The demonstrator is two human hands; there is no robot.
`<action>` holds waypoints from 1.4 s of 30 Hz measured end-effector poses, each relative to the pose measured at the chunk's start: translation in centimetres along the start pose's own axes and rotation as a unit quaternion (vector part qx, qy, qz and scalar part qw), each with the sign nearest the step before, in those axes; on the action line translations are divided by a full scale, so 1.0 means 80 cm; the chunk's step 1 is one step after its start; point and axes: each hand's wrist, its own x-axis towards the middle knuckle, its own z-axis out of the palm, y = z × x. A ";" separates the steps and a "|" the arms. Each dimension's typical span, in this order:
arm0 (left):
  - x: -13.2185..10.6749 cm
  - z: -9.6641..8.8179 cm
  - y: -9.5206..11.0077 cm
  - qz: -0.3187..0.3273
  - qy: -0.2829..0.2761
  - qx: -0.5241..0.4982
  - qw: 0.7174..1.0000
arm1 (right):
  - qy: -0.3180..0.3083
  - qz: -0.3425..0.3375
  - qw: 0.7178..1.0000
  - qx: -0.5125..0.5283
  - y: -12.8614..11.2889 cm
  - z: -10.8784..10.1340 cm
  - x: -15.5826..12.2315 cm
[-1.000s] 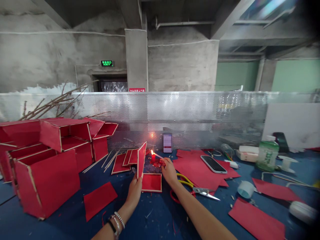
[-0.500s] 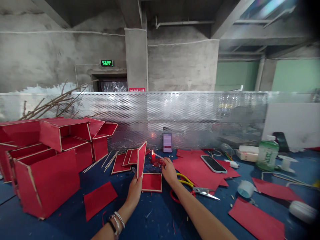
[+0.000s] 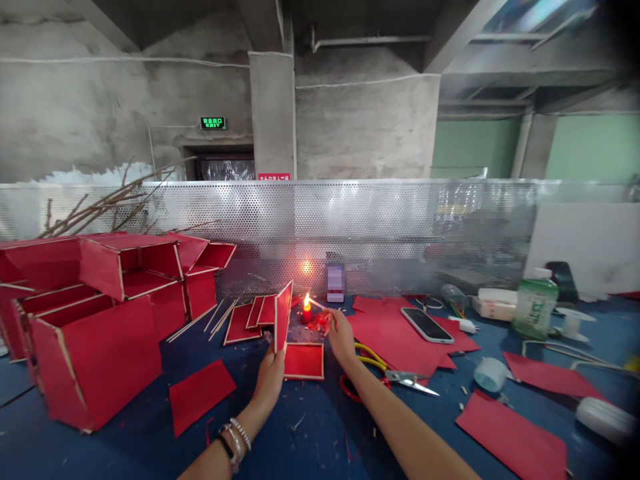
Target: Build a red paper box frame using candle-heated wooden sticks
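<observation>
My left hand (image 3: 269,380) is closed on the lower end of a red panel (image 3: 283,319) edged with pale strips, held upright. My right hand (image 3: 342,339) pinches a thin whitish stick (image 3: 319,307), its far tip at the flame of a short red candle (image 3: 307,315). Red scraps (image 3: 319,325) lie at the candle's foot. Between my hands, a red panel framed in pale strips (image 3: 305,361) lies flat on the blue table (image 3: 300,433). More framed panels (image 3: 243,325) overlap behind my left hand.
Red boxes (image 3: 110,360) are stacked at the left, with loose thin sticks (image 3: 223,319) beside them. Yellow-and-red-handled scissors (image 3: 400,378) lie by my right forearm. Red sheets (image 3: 385,333), a phone (image 3: 427,325) and a green bottle (image 3: 535,307) are to the right.
The candle flame has grown bigger and brighter, lighting the scraps and the panel. My right hand has shifted slightly right. The left hand keeps its panel in nearly the same place.
</observation>
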 end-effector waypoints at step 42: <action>-0.005 0.001 0.004 0.043 0.003 0.016 0.999 | -0.201 -0.062 0.963 -0.169 -0.027 -0.003 -0.012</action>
